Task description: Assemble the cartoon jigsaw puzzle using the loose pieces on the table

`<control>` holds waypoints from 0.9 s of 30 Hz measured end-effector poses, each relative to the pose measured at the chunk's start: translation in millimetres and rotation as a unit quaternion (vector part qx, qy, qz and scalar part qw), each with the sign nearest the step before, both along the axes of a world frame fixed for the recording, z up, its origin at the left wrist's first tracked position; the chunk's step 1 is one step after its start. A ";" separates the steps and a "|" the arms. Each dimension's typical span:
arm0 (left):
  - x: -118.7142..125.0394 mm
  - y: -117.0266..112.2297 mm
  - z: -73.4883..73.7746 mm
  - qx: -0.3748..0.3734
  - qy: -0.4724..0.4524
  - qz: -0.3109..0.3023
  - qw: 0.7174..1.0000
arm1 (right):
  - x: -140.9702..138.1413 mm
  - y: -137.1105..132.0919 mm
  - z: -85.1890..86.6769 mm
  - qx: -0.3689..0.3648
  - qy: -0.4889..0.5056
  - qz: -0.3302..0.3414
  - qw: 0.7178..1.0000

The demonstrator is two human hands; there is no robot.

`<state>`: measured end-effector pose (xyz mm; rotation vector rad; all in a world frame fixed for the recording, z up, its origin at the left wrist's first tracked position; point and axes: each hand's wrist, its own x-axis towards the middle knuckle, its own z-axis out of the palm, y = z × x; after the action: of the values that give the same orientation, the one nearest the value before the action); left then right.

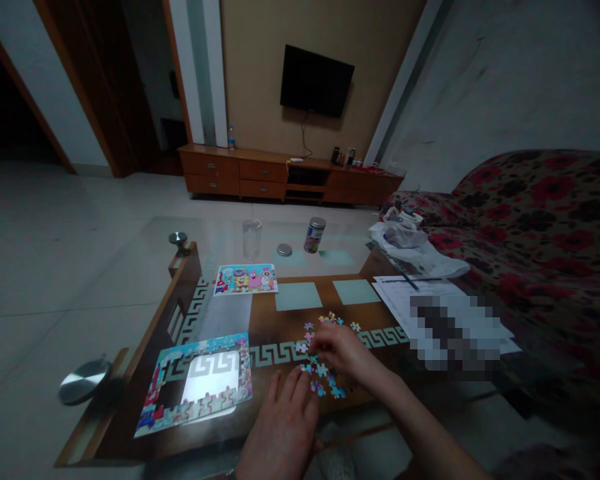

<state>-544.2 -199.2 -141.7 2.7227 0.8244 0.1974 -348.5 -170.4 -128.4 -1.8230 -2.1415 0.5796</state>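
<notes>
My left hand (284, 420) lies flat on the glass table top (220, 240) near the front edge, fingers stretched out and holding nothing. My right hand (341, 350) reaches over a scatter of loose puzzle pieces (330, 387), its fingers curled and pinched on a small piece I cannot make out clearly. To the left lies a puzzle frame (197, 387) with only its coloured border filled in and the middle open. A cartoon reference picture (246, 279) lies farther back on the table.
A clear glass (251, 238), a round lid (284, 250) and a small jar (315, 235) stand at the table's far side. Papers with a pen (420, 293) and a plastic bag (405, 240) lie at right. A floral sofa (540, 227) flanks the right; a TV cabinet (290, 177) stands behind.
</notes>
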 end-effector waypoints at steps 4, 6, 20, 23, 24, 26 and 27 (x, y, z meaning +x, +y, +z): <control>-0.3 0.6 5.4 -0.004 0.015 -0.007 1.000 | -0.8 0.7 -3.3 0.000 0.001 0.024 1.000; -0.5 1.2 5.2 -0.005 0.015 -0.013 1.000 | 1.1 2.1 -6.2 -0.001 -0.008 0.023 1.000; -0.1 5.5 -5.5 0.049 -0.011 -0.018 0.999 | 2.3 7.3 -3.1 -0.021 -0.056 0.032 0.998; 0.7 5.2 -11.9 0.068 -0.025 -0.011 0.997 | 3.4 9.0 -3.5 -0.031 -0.069 0.016 0.997; 0.6 5.1 -13.2 0.074 -0.028 -0.012 0.997 | 3.5 9.4 -3.6 -0.033 -0.072 0.011 0.997; 0.3 5.0 -14.3 0.084 -0.031 -0.016 0.996 | 3.3 10.0 -3.8 -0.034 -0.076 0.001 0.997; 0.2 4.9 -14.3 0.088 -0.031 -0.018 0.996 | 3.1 10.2 -3.7 -0.034 -0.079 -0.003 0.996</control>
<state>-544.0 -194.2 -155.9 2.8744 0.7747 0.3618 -345.3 -160.2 -132.1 -1.9721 -2.2402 0.5298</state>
